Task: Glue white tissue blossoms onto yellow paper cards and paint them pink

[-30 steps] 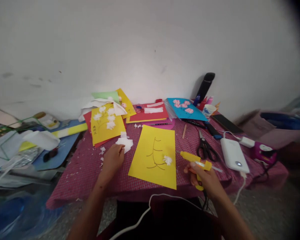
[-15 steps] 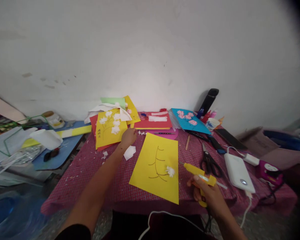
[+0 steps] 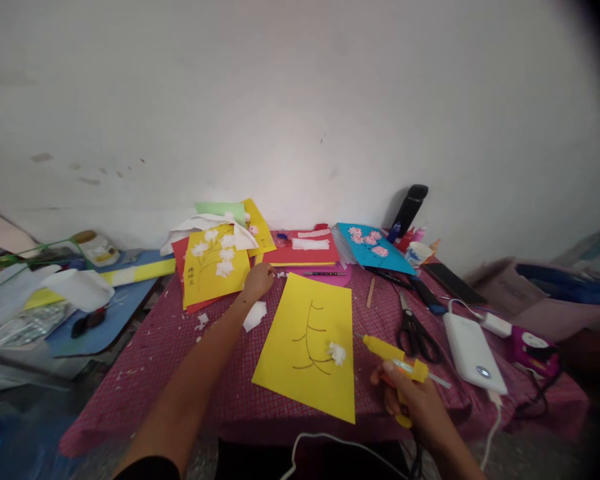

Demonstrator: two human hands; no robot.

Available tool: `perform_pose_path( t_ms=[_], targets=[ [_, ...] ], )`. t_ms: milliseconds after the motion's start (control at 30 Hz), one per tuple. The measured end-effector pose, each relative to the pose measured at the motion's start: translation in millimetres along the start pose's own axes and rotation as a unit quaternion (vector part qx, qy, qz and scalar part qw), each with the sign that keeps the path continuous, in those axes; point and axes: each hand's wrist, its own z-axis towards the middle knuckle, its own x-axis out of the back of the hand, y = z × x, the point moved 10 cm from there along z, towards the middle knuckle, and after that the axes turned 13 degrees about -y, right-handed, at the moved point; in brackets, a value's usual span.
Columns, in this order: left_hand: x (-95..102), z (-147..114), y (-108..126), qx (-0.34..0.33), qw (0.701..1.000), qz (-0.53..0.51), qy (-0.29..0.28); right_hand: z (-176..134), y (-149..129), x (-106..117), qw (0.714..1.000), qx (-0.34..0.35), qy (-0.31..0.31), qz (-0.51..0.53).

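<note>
My right hand (image 3: pixel 405 393) grips a yellow hot glue gun (image 3: pixel 393 350), its nozzle pointing left beside a yellow sheet of paper (image 3: pixel 280 370). Dark branch lines are drawn on that sheet, with one crumpled white paper flower (image 3: pixel 337 353) on the right side. Beyond the sheet's far left corner, my left hand (image 3: pixel 259 281) rests low at the small white paper bits (image 3: pixel 283 274). Its fingers are drawn together; what they pinch, if anything, is hidden. A white paper piece (image 3: pixel 255 317) lies under the left forearm's edge.
Finished yellow flower pictures (image 3: pixel 215 267) are stacked back left; a blue one (image 3: pixel 375 248) lies back right. Black scissors (image 3: pixel 417 333), a white power bank (image 3: pixel 475 353) and a paper cup (image 3: pixel 418 253) stand or lie on the right. A white cable (image 3: pixel 330 437) crosses the front.
My left hand has shifted slightly right and now covers some of the white paper bits. The glue gun stays in my right hand, nearly still. The whole view has shifted a little.
</note>
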Motion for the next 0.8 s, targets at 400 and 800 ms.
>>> perform_pose_path(
  t_ms=[400, 800],
  targets=[
    [10.5, -56, -7, -0.018, 0.981, -0.192, 0.0, 0, 8, 2, 1.0, 0.001, 0.002, -0.005],
    [12.0, -37, -11, 0.013, 0.999, -0.03, -0.014, 2, 9, 2, 1.0, 0.012, 0.008, -0.018]
  ],
)
